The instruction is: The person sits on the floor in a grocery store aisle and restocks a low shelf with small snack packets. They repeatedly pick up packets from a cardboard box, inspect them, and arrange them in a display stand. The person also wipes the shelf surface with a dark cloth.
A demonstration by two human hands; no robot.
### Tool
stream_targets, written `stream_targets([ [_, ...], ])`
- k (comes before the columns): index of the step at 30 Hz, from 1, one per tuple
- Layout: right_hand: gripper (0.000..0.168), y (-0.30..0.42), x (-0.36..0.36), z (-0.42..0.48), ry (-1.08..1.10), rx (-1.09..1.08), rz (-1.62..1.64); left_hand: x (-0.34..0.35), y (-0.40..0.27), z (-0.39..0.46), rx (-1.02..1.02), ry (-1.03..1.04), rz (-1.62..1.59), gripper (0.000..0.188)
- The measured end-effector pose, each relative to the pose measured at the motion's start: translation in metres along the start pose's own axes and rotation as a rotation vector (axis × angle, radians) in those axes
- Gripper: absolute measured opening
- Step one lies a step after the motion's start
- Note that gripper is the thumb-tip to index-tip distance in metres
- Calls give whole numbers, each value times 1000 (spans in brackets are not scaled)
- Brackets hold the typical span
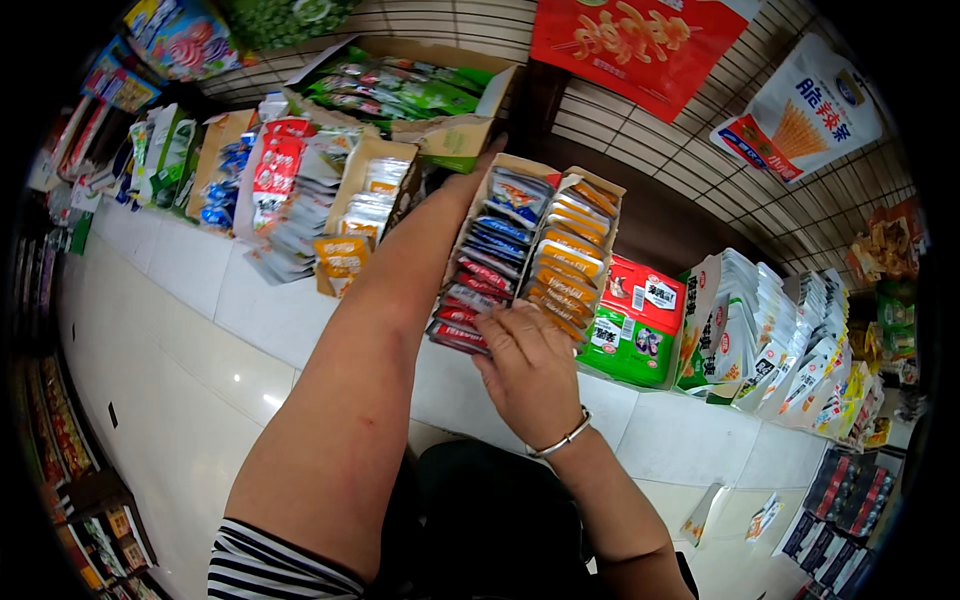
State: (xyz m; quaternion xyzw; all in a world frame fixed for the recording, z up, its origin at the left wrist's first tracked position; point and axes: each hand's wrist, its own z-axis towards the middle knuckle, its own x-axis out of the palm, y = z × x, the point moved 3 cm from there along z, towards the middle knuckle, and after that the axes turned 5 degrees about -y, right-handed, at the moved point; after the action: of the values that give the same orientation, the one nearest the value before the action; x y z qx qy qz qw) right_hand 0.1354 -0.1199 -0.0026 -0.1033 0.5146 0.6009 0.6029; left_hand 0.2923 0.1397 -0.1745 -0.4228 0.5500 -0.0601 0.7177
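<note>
My right hand (529,360), with a bangle at its wrist, lies over the front end of a narrow carton of orange snack packets (566,262). Its fingers curl over the front packets, and the thumb side touches the neighbouring carton of red and blue snack packets (495,247). These two cartons stand side by side, their long sides touching. My left arm stretches past the left side of the red and blue carton. My left hand (491,154) is at that carton's back corner, mostly hidden, so its grip cannot be seen.
Left of my arm stand a carton of orange-and-white packets (367,202) and red packets (277,165). An open green carton (442,135) sits behind. Red and green packs (637,322) are at right. Snack bags (802,112) hang on the wire grid. Loose packets (765,517) lie on the floor.
</note>
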Motion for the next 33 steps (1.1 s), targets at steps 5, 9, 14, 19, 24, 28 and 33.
stream_targets([
  [5,40,-3,4,-3,0,41,16,15,12,25,-51,4,19,47],
  [9,35,-5,4,-6,-13,55,9,21,17,27,-62,16,-12,47],
  [14,28,-1,10,-10,-8,22,8,17,31,1,-87,68,-194,47],
  [19,24,-5,15,-9,-123,-42,-5,-2,48,-56,166,178,55,43],
  [24,20,-8,12,-7,-140,-45,33,-27,19,-139,209,45,168,41],
  [28,19,-6,10,-7,-131,-44,15,-56,-11,-177,357,111,225,33],
  [33,21,1,12,-3,-121,-19,69,-68,15,-166,343,99,25,35],
])
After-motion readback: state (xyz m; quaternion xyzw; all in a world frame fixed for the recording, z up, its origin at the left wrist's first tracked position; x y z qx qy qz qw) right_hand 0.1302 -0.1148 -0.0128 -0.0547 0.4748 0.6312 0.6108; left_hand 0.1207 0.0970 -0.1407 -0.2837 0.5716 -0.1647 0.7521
